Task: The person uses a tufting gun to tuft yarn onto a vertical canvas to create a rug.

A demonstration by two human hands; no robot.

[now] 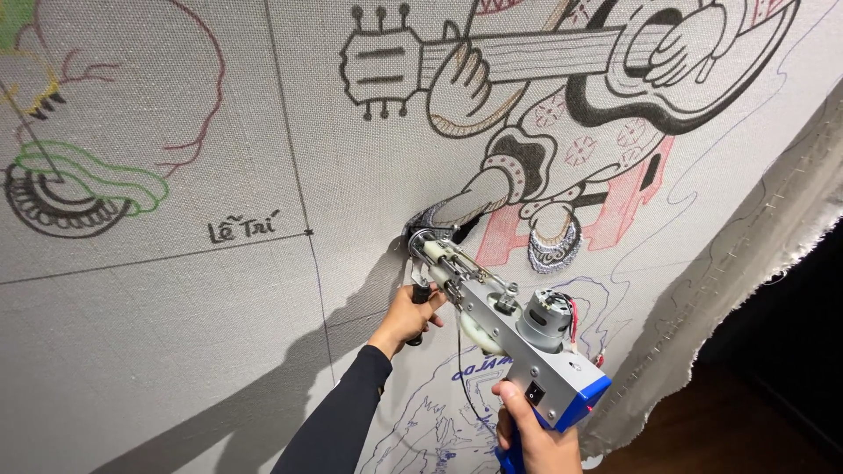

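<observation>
Tufting gun [500, 320] between hands, nose against cloth [176, 290]; left hand [411, 314] grips front handle, right hand [536, 434] grips rear

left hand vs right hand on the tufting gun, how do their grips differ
The left hand wraps the black front handle near the needle end by the cloth; the right hand holds the blue rear grip, lower and nearer the camera. A dark sleeve shows on the left arm only. Both clasp the same tufting gun.

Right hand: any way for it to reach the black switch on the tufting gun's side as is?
Probably yes. The right hand grips the blue handle just below the black switch, nothing between them; a thumb stretch looks enough.
</observation>
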